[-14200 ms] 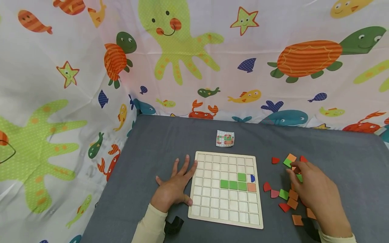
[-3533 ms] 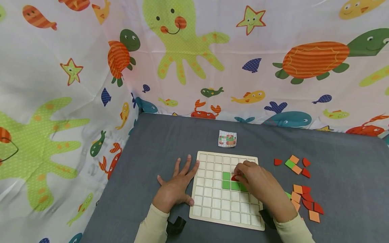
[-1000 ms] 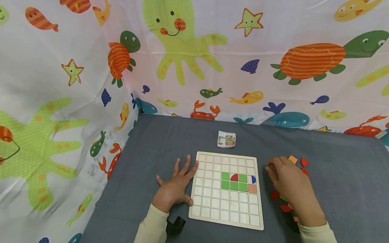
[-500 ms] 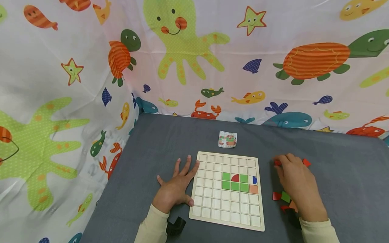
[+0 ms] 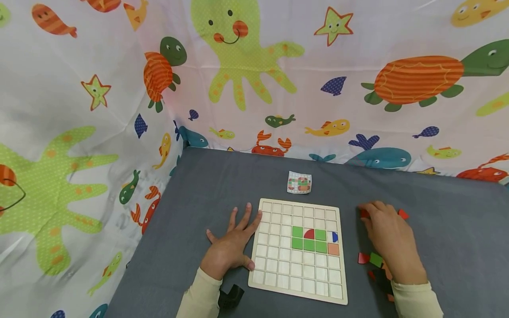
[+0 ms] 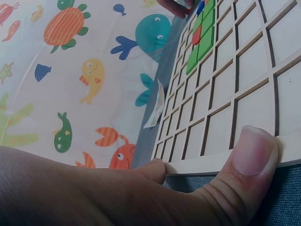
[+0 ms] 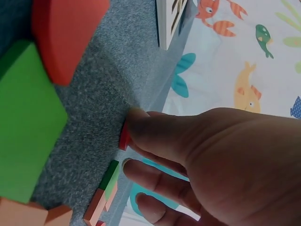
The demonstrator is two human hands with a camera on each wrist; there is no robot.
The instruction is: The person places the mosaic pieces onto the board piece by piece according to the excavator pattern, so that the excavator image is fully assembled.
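In the head view, a red quarter (image 5: 309, 234) now sits between green tiles (image 5: 309, 245) on the wooden board (image 5: 296, 268), one more cell filled than a few seconds ago, and the right hand (image 5: 391, 240) has returned to a loose red piece (image 5: 364, 213) right of the board. In the left wrist view, the thumb of the left hand (image 6: 188, 193) rests on the board's edge, grasping nothing. In the right wrist view, thumb and finger pinch the red piece, apart from the board.
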